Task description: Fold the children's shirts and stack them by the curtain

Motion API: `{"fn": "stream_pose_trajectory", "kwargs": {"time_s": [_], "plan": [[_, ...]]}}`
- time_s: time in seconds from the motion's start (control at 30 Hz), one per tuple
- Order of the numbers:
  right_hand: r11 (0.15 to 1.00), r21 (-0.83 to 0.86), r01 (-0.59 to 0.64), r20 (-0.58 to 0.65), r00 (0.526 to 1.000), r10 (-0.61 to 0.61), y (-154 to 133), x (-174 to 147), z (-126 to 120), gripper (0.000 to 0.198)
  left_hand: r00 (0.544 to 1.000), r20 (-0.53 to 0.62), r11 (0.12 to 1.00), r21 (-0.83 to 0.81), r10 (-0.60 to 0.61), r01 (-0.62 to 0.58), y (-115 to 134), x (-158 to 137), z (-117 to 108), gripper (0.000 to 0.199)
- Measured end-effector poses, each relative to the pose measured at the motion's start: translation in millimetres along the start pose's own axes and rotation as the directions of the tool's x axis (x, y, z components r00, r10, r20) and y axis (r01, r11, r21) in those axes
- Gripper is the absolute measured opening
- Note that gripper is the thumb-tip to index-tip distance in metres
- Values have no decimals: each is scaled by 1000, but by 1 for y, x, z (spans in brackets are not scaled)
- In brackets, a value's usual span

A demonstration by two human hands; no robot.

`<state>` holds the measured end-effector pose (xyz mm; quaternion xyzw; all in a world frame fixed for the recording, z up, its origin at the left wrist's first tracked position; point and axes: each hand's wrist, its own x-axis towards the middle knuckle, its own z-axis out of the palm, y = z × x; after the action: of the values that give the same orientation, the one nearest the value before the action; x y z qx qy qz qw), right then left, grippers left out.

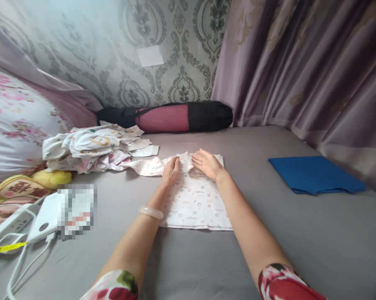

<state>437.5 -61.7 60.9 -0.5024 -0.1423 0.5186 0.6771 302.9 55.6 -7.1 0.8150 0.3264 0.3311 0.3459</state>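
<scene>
A small white shirt (pixel 196 204) with a pale print lies in front of me, its hem towards me. One sleeve (pixel 144 166) stretches out to the left, and the cloth near the top right is folded inward. My left hand (pixel 171 170) is closed on the shirt near the left shoulder, its fingertips partly hidden. With fingers stretched out, my right hand (pixel 208 165) lies on the folded part at the upper right.
A heap of printed baby clothes (pixel 94 143) sits at the left, beside a floral pillow (pixel 19 125). Nearer are a yellow plush toy (pixel 52 179), a white power strip (pixel 11 225) and cables. A blue folded sheet (pixel 316 174) lies right; a long black-and-maroon bag (pixel 164 117) rests against the wall.
</scene>
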Motion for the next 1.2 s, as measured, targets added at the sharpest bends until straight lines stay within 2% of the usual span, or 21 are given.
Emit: {"fn": "stream_pose_trajectory", "kwargs": {"time_s": [0.1, 0.23, 0.33, 0.47, 0.6, 0.7, 0.77, 0.83, 0.87, 0.9, 0.93, 1.0, 1.07, 1.1, 1.2], "plan": [[995, -90, -37, 49, 998, 41, 0, -2, 0, 42, 1000, -15, 999, 33, -10, 11, 5, -1, -1, 40], [994, -97, -40, -37, 999, 37, -16, -4, -9, 46, 999, -34, 987, 163, -10, 15, 7, -3, 0, 39], [999, -39, 32, -121, 992, -37, -35, -10, -24, 43, 999, -52, 951, 309, -17, 32, 7, -5, 0, 42], [985, 30, 167, -205, 966, -158, -54, -19, -49, 41, 999, 9, 914, 403, -43, 36, 5, -7, -1, 42], [976, 22, 216, -249, 947, -204, -60, -24, -66, 39, 1000, 25, 924, 381, 5, -14, 2, -6, -2, 22], [978, -47, 204, -298, 932, -209, -57, -20, -67, 40, 995, -8, 952, 292, 97, -90, 0, -5, -2, 18], [972, -133, 196, -335, 914, -230, -51, -13, -62, 37, 992, -46, 969, 223, 118, -105, -1, -4, -3, 19], [933, -311, 182, -356, 888, -292, -41, -5, -52, 31, 992, -67, 982, 164, 106, -94, -2, -2, -3, 20], [882, -441, 166, -345, 876, -337, -34, -1, -46, 28, 993, -73, 986, 140, 96, -85, -3, -1, -3, 20], [796, -590, 135, -321, 866, -384, -27, 1, -40, 25, 993, -76, 990, 122, 86, -76, -4, -1, -3, 20], [672, -733, 105, -258, 871, -418, -18, 3, -32, 26, 994, -77, 992, 109, 74, -66, -5, 0, -3, 21], [398, -911, 108, -57, 923, -380, 0, 3, -18, 32, 996, -80, 995, 95, 46, -39, -6, 0, -2, 25], [170, -972, 164, 103, 941, -321, 18, 0, -7, 40, 997, -73, 995, 97, 20, -13, -6, -1, -2, 32], [89, -983, 160, 129, 949, -288, 26, -2, -3, 45, 998, -65, 994, 108, 15, -7, -6, -1, -2, 36], [-45, -994, 102, 110, 967, -232, 43, -6, 1, 58, 999, -33, 982, 187, 39, -32, -4, -3, -2, 39]]}}
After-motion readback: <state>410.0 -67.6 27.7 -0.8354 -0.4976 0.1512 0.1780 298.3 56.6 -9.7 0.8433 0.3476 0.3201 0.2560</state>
